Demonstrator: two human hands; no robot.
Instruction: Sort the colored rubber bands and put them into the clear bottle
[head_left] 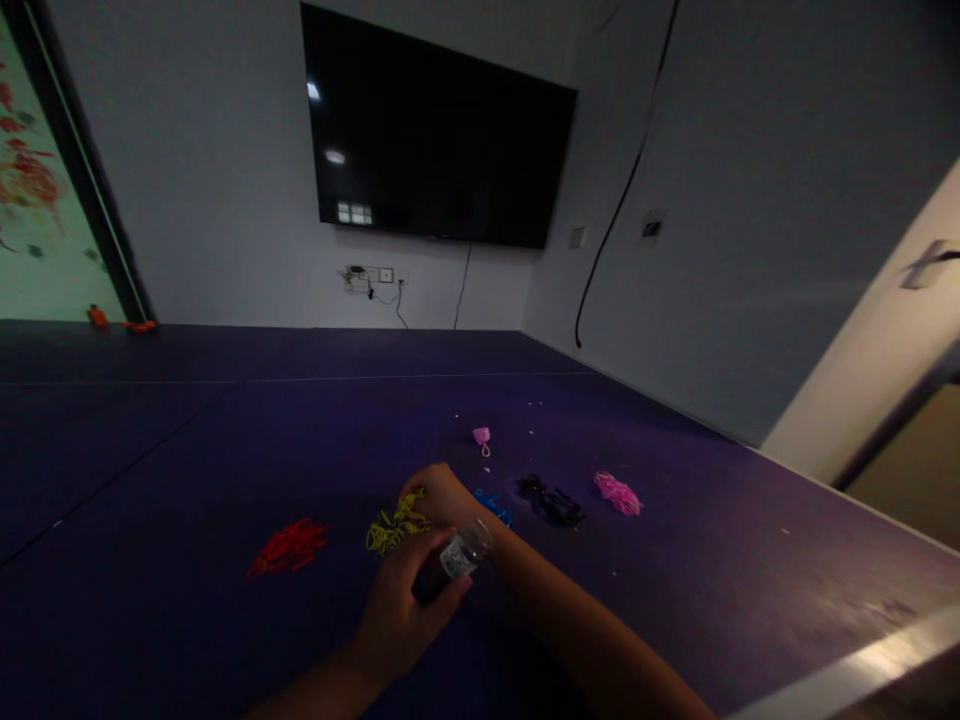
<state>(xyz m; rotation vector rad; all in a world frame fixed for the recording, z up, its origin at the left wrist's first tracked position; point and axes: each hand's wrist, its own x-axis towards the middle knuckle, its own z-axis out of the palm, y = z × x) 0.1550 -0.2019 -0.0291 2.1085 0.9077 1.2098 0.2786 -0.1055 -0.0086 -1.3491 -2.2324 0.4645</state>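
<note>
My left hand (401, 600) is wrapped round a small clear bottle (466, 552) with a white printed label. The bottle lies tilted, its clear end towards the upper right; its lower part looks dark. Crossing beyond it, my right hand (439, 492) is at the pile of yellow rubber bands (391, 530), with its fingers curled in among the strands and partly hidden. Blue rubber bands (493, 507) show just behind my right wrist. To the left lies a pile of red rubber bands (291, 547). Black (551, 502) and pink rubber bands (619, 493) lie to the right.
A small pink piece with a loop (481, 438) lies farther back on the dark purple surface (360, 430), among tiny white scraps. A large television (442, 130) hangs on the far wall above sockets and cables. A black cable (630, 185) hangs down the right wall.
</note>
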